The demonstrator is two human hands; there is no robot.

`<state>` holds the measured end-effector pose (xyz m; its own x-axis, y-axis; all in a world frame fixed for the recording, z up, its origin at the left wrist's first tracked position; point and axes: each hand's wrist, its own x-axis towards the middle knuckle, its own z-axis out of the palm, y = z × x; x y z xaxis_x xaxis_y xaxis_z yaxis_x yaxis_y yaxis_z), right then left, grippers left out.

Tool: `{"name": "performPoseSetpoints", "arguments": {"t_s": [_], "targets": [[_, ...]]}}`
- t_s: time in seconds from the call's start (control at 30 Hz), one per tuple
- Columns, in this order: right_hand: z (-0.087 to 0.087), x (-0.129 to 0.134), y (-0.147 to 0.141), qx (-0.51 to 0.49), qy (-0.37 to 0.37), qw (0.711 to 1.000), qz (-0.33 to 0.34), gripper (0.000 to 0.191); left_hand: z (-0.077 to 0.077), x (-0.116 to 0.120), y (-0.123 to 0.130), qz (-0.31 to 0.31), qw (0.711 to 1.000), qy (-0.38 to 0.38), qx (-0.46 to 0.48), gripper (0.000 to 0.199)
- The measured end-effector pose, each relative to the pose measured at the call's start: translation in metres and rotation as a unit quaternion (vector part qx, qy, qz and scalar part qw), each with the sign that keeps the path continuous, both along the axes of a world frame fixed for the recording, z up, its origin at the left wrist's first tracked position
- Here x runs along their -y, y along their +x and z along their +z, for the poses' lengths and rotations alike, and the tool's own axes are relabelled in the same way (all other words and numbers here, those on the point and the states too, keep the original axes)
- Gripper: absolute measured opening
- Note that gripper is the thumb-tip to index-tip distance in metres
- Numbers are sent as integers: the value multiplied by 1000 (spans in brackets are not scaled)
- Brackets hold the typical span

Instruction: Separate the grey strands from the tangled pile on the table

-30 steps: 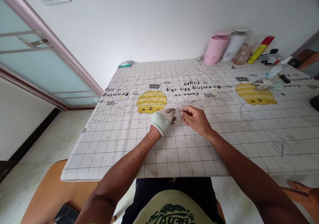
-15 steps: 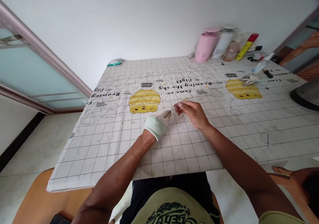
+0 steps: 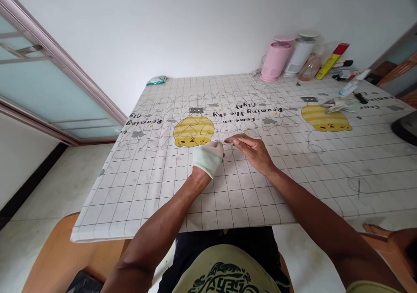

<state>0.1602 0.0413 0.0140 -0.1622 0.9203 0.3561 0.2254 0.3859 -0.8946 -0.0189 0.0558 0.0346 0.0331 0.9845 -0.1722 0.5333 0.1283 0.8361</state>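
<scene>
My left hand (image 3: 209,156), in a white glove with a pale green cuff, is closed over the middle of the table. A thin wire (image 3: 229,156) shows as a faint curved line between the hands, and the fingers of my left hand are pressed together on it. My bare right hand (image 3: 254,151) pinches the wire close to the left fingertips; the fingers hide most of it. Several thin wire shapes (image 3: 122,150), many roughly triangular, lie on the checked tablecloth (image 3: 156,197) beyond and left of my hands.
At the back right stand a pink cylinder (image 3: 276,61), a white cylinder (image 3: 299,57), a pinkish bottle (image 3: 309,68) and a yellow-red box (image 3: 331,61). A crumpled glove (image 3: 340,103) lies nearer, beside a dark object (image 3: 404,128). Loose wire (image 3: 359,186) lies right; a green-white packet (image 3: 157,80) back left.
My left hand has turned, its fingers now curled more toward the right hand. The hands are closer together at the fingertips. The whole view has shifted slightly.
</scene>
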Motion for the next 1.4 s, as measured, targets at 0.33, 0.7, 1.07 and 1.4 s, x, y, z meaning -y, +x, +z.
{"name": "performPoseSetpoints", "arguments": {"t_s": [0.33, 0.7, 1.07, 1.4], "targets": [[0, -1, 3, -6, 2, 999, -37, 40, -1, -3, 7, 30, 966, -68, 248, 17], [6, -5, 18, -6, -16, 999, 38, 39, -6, -11, -27, -147, 958, -36, 242, 32], [2, -6, 25, 1, -21, 997, 77, 36, -10, -12, -22, -116, 957, -98, 245, 18], [2, 4, 19, 187, 264, 942, -83, 13, -2, -12, -15, 60, 965, -19, 255, 16]]}}
